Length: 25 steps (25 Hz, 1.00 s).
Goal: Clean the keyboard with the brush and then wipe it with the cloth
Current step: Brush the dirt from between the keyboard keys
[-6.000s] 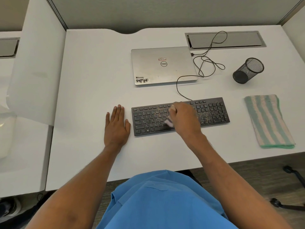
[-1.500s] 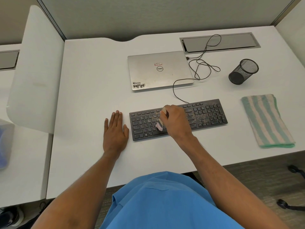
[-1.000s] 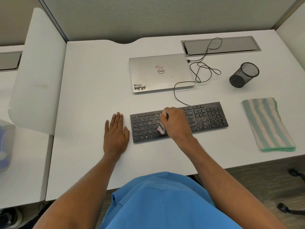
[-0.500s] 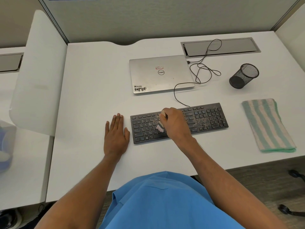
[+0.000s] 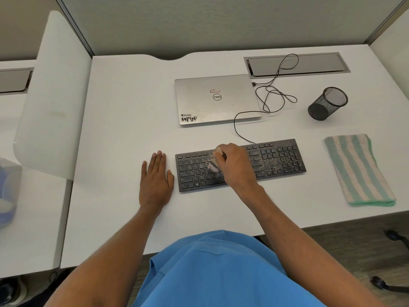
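Observation:
A black keyboard (image 5: 276, 160) lies on the white desk (image 5: 124, 120), with pale dust specks over its right half. My right hand (image 5: 238, 166) is over the keyboard's middle and grips a small brush (image 5: 214, 165), whose pale bristles touch the letter keys. My left hand (image 5: 156, 179) rests flat on the desk, just left of the keyboard, fingers straight. A folded green and beige striped cloth (image 5: 358, 169) lies to the right of the keyboard.
A shut silver laptop (image 5: 215, 99) sits behind the keyboard, and the keyboard's black cable (image 5: 272, 96) coils beside it. A black mesh pen cup (image 5: 327, 104) stands at the back right. A white divider panel (image 5: 53, 91) borders the desk's left side.
My right hand with the brush has worked leftward across the keyboard, from the middle keys toward the letter keys. My left hand has stayed flat in place.

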Tool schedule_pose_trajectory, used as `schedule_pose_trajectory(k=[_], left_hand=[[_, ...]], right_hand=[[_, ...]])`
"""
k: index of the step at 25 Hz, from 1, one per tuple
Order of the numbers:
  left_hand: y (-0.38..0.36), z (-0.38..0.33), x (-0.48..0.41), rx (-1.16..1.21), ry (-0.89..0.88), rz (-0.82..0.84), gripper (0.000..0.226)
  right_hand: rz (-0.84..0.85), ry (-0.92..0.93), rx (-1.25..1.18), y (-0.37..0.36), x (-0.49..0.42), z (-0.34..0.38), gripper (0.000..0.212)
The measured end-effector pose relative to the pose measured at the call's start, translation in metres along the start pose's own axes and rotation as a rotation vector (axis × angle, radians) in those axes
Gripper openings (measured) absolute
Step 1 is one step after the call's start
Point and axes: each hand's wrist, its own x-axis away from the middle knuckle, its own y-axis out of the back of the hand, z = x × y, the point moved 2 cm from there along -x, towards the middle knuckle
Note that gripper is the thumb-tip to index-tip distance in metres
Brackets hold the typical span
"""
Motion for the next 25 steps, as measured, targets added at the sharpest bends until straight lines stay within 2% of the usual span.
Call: schedule_pose_trajectory(k=[3,7,10,15,19,23,25], left_hand=[[0.0,0.001,0.0,0.004,0.0,-0.003,0.066],[0.0,0.0,0.0,0.009,0.002,0.001,0.066],[0.002,0.0,0.0,0.009,0.003,0.004,0.066],[0.002,0.0,0.0,0.008,0.005,0.007,0.066],[0.002,0.0,0.0,0.001,0.002,0.007,0.066],[0.002,0.0,-0.001,-0.012,0.0,0.012,0.066],[0.002,0.0,-0.001,-0.017,0.004,0.012,0.066]], right_hand=[[-0.021,-0.007,-0.007,0.005,0.002,0.007,0.033],[-0.044,-0.003,0.118,-0.003,-0.002,0.008,0.035],[-0.034,-0.007,0.087,-0.009,-0.005,0.008,0.035],[-0.109,-0.021,0.097,-0.003,-0.002,0.008,0.034],[-0.05,-0.001,0.076,-0.006,-0.003,0.01,0.035],[-0.085,0.002,0.039,0.006,-0.007,0.013,0.025],[-0.023,0.057,0.035,0.01,-0.006,0.02,0.022]])
